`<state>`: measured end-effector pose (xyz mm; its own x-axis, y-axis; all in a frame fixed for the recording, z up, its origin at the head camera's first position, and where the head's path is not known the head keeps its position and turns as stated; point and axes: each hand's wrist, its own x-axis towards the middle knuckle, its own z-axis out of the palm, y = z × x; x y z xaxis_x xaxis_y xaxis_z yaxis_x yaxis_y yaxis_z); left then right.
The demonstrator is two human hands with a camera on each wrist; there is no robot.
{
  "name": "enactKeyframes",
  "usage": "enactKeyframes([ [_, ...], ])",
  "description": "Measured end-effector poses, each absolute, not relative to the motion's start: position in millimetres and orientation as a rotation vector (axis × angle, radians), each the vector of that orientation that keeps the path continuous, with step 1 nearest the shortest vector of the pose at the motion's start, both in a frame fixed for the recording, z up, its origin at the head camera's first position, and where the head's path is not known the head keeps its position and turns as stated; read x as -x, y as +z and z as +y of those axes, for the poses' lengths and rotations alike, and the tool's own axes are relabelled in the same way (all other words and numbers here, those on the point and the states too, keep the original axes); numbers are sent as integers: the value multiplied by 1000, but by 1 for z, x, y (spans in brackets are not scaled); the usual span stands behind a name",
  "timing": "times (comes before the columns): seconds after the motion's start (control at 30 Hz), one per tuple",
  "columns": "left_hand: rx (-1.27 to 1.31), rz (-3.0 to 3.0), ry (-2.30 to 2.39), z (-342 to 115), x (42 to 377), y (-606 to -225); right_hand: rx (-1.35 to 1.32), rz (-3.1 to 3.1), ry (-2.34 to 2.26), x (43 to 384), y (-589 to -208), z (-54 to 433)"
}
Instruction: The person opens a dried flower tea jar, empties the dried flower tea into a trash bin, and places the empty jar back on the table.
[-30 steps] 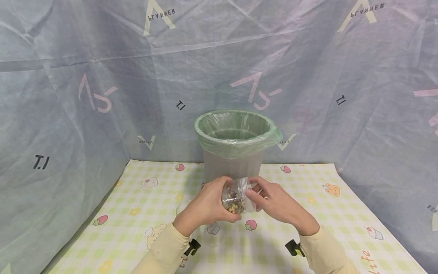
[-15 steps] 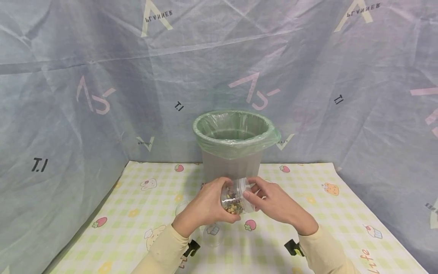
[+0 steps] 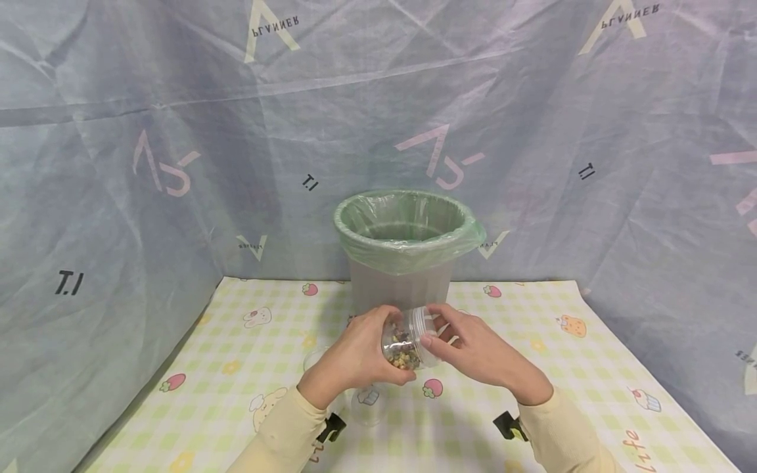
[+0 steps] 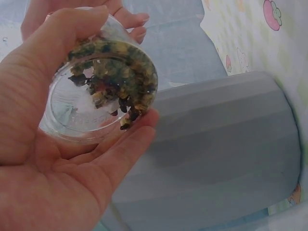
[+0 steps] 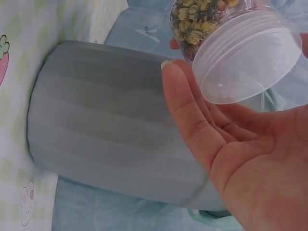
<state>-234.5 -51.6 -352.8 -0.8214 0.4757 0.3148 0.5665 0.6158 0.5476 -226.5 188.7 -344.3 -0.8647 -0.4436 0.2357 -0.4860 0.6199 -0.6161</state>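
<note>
A clear jar, partly filled with dried yellow and dark flower buds, lies tilted on its side above the table. My left hand grips the jar's body, thumb on the near side and fingers round the far side. The jar's round base faces the left wrist camera. Its translucent ridged lid points to the right. My right hand holds the lid, with the thumb at its near edge and the index finger at its upper edge. The other right fingers are bent close beneath the lid in the right wrist view.
A grey bin lined with a green bag stands behind the hands. Two clear round items sit on the checked tablecloth: one partly behind the left wrist, one nearer clear item. Fabric curtains surround the table.
The right thumb has shifted slightly down along the lid's near edge. The jar and the left hand stay almost in place.
</note>
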Motion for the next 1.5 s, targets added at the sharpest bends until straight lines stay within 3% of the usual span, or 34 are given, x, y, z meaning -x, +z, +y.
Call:
enactKeyframes([
  [1.5, 891, -2701, -982, -53, 234, -351, -1232, -2450, 1080, 223, -343, 196],
])
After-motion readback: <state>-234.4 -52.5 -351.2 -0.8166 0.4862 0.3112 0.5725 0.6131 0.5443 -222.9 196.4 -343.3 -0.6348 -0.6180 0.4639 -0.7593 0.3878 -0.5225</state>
